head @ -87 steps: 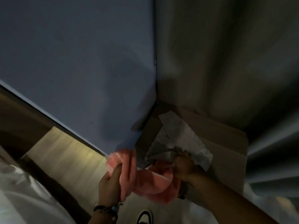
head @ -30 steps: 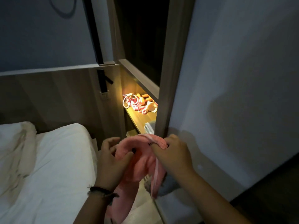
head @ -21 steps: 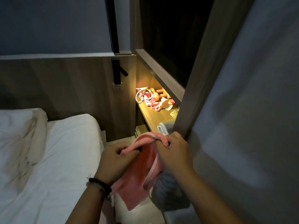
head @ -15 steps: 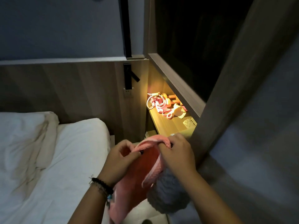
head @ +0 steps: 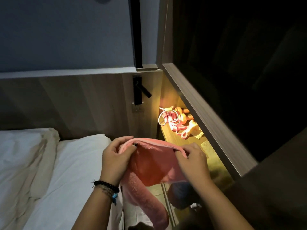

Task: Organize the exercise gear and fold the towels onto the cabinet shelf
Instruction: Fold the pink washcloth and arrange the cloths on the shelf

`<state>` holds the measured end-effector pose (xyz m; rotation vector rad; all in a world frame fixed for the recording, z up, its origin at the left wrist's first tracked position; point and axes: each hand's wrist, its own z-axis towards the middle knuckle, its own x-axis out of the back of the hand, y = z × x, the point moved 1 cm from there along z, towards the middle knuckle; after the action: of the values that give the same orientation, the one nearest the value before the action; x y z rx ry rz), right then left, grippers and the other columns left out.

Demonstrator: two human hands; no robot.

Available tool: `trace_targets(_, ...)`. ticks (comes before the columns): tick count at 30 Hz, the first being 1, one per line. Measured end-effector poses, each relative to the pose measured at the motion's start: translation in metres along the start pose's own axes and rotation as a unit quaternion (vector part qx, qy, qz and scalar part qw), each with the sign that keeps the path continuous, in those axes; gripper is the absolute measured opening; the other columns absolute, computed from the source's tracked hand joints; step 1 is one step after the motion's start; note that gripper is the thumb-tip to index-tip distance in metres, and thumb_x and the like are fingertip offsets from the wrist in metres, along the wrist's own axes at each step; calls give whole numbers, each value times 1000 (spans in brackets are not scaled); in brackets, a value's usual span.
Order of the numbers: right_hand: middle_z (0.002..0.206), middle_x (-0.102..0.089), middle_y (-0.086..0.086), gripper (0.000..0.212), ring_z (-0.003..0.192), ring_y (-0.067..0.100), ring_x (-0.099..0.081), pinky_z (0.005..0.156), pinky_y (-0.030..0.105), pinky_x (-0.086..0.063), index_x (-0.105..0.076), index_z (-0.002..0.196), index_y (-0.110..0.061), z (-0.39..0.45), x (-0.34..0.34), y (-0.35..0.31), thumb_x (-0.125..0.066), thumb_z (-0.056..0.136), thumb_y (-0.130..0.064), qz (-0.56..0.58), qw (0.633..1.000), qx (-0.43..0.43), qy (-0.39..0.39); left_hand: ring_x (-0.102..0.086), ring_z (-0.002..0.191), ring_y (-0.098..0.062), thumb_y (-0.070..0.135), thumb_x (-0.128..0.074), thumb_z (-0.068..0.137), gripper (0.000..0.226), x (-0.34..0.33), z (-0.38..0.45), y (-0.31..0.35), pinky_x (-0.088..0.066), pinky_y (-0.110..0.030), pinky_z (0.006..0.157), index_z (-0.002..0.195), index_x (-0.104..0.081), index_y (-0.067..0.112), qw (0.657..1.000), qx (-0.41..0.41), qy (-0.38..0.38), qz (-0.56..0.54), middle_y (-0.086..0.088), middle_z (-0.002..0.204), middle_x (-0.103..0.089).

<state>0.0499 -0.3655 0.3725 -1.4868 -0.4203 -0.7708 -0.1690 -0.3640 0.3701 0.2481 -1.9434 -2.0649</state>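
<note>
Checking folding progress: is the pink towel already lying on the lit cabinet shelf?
No, both hands, left and right, hold the pink towel up in front of the shelf, its end hanging down.

Pink towel [head: 154,165]: fluffy, held up by its top edge, stretched between the left hand [head: 114,161] and right hand [head: 192,163], remainder hanging in a loose tail. Cabinet shelf [head: 176,140]: lit, wooden. On it lie a pink-and-white coiled exercise band [head: 172,123], orange dumbbells [head: 183,114] and a yellow item [head: 195,130], kind unclear.
</note>
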Motion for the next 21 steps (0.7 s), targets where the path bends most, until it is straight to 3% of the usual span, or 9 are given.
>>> trace_targets(3,90,-54,-9,14,80,3,-50,63,14,-36,-65,82,-24,34,-9,-7,-58,93,-29,33,999,-5,-22,-68,85,-3,12,-78,77,23,-14,34,-8,-50,-13,67,82,-76,35,998,-3,-58,23,12,85,-75)
trace_targets(6,76,-57,-7,32,76,11,-55,65,25,-40,-55,59,-29,73,-14,-15,-58,91,-31,61,998,-14,-12,-67,76,0,19,-84,70,22,-26,77,-10,-48,-12,64,75,-76,40,994,-20,-101,30,11,78,-74)
trace_targets(10,66,-62,1,35,68,16,-60,59,30,-46,-62,60,-19,122,-21,-20,-58,91,-34,105,993,-51,5,-62,71,-2,41,-84,56,15,-37,145,-4,-45,-11,65,63,-76,31,983,-52,-171,46,3,73,-68)
trace_targets(13,62,-63,0,37,61,9,-59,58,26,-43,-64,60,-16,153,-27,-26,-58,91,-35,124,990,-65,19,-65,81,-5,31,-81,63,10,-51,190,1,-46,-12,73,62,-73,26,971,-62,-232,19,1,83,-71)
trace_targets(15,63,-65,-1,38,59,7,-60,58,25,-45,-66,61,-13,169,-33,-29,-58,91,-34,155,984,-84,19,-64,76,-3,16,-79,75,15,-67,215,0,-46,-12,70,65,-68,20,965,-50,-258,14,4,79,-71)
trace_targets(19,68,-67,10,39,69,25,-67,62,34,-51,-69,69,-5,194,-40,-25,-58,91,-35,220,965,-143,13,-53,64,2,8,-72,81,17,-100,247,-9,-41,-10,60,70,-61,14,967,-24,-253,23,11,65,-59)
trace_targets(21,71,-68,7,36,73,23,-67,65,32,-52,-71,72,-7,207,-42,-25,-57,92,-33,222,964,-146,2,-55,66,1,8,-72,80,18,-116,258,-14,-42,-11,60,71,-61,18,970,-14,-244,6,12,67,-60)
